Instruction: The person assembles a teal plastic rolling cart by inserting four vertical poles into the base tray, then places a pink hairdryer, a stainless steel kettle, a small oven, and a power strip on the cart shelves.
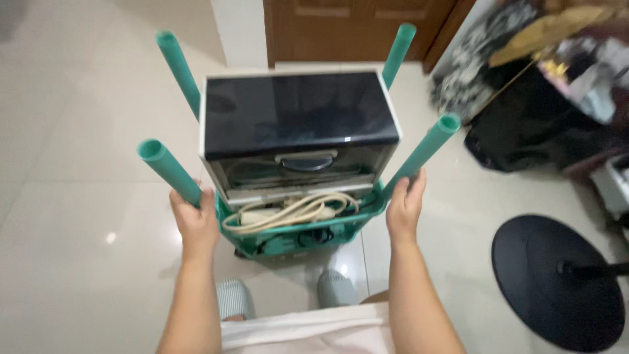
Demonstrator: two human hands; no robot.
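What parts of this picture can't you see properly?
Head view:
- Stool seat: hidden under the box-shaped appliance and the coiled cord.
- Palms of the left hand and right hand: turned away, wrapped around the stool legs.
- Feet in slippers: partly covered by clothing and the stool.
- Pile of things at the right: blurred.
- Fan base: its pole is cut off by the right edge.

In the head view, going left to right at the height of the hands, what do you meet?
Near-left green stool leg → left hand gripping it → coiled cream cable in the upturned green stool → right hand on the near-right green leg → round black stand base on the floor.
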